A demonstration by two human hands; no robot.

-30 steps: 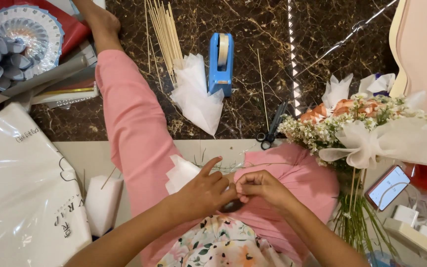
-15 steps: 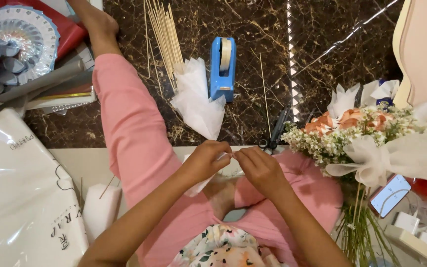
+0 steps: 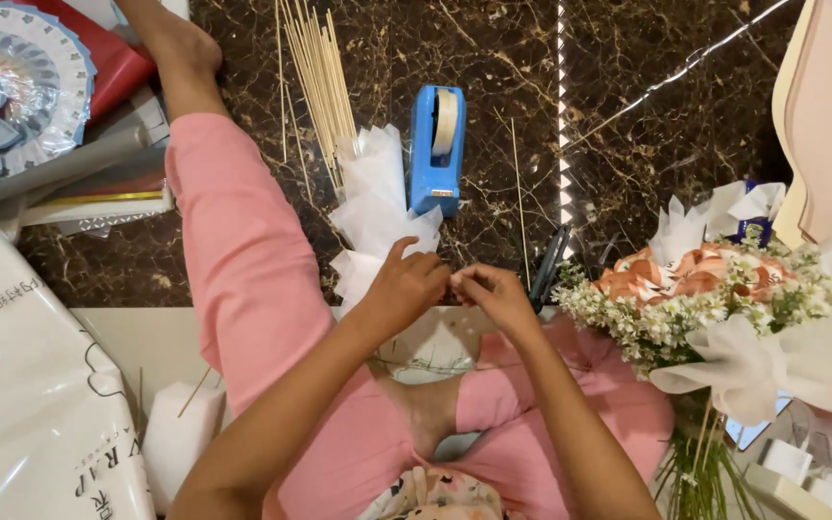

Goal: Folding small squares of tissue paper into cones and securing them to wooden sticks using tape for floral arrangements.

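Note:
My left hand (image 3: 404, 286) and my right hand (image 3: 493, 292) meet fingertip to fingertip above my crossed legs in pink trousers (image 3: 243, 279). Both pinch something small between them, too hidden by the fingers to name. Just beyond my left hand lie folded pieces of white tissue paper (image 3: 376, 207). A blue tape dispenser (image 3: 435, 149) stands on the dark marble floor behind them, with a bundle of thin wooden sticks (image 3: 315, 77) beside it. Black scissors (image 3: 549, 265) lie right of my right hand.
A bouquet (image 3: 705, 294) of small white flowers and orange-patterned wrap with a white bow lies at the right. Pale pink sheets (image 3: 830, 116) are at the far right. A large white plastic bag (image 3: 31, 385) fills the lower left, and a round decorated plate (image 3: 12, 77) with papers sits upper left.
Both hands have lifted from my lap and moved forward towards the tissue paper, staying joined at the fingertips. The bouquet has not moved.

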